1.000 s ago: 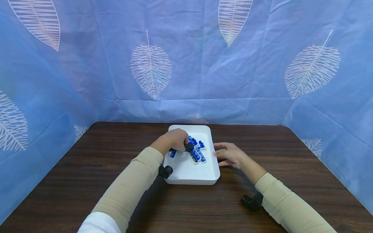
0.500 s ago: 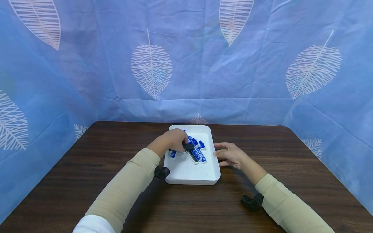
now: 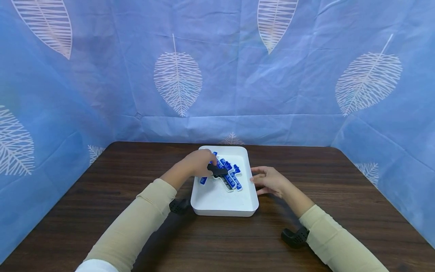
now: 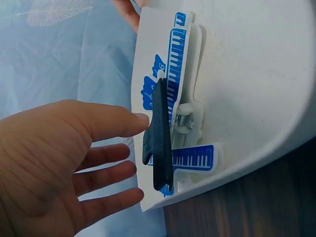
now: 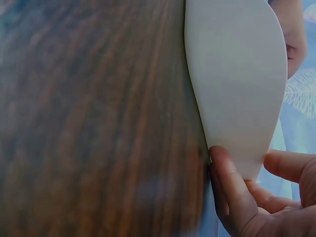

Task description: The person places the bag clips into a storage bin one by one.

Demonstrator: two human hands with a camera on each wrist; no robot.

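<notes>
Two bare hands at one shallow white rectangular plastic tray (image 3: 222,202), set on dark brown wood-grain table (image 3: 102,196), near its far edge.

Inside tray, toward far half: heap of flat blue-and-white plastic clips printed with piano-key stripes (image 3: 232,180), overlapping at angles; in left wrist view, same clips (image 4: 180,64) lying against tray floor (image 4: 256,79), metal spring visible on one.

On top of heap: one black plastic clip (image 3: 216,170), long and narrow, seen edge-on in left wrist view (image 4: 160,133).

Left hand (image 3: 198,162): over tray's left far part, just beside black clip. In left wrist view, hand (image 4: 54,163) with fingers (image 4: 111,121) extended and slightly spread, tips at or just short of black clip; actual contact cannot be told. Nothing gripped.

Right hand (image 3: 270,180): at tray's right outer wall, fingers loosely straight and close together, tips against rim. In right wrist view, hand (image 5: 261,197) with thumb tip touching lower edge of tray wall (image 5: 237,79), other fingers lightly bent beside it.

Beige long sleeves on both forearms; black wrist-worn camera mount (image 3: 295,237) right of tray, second one (image 3: 178,206) just left of tray's near corner.

Behind tray and table: blue cloth backdrop with white leaf prints (image 3: 178,77).
</notes>
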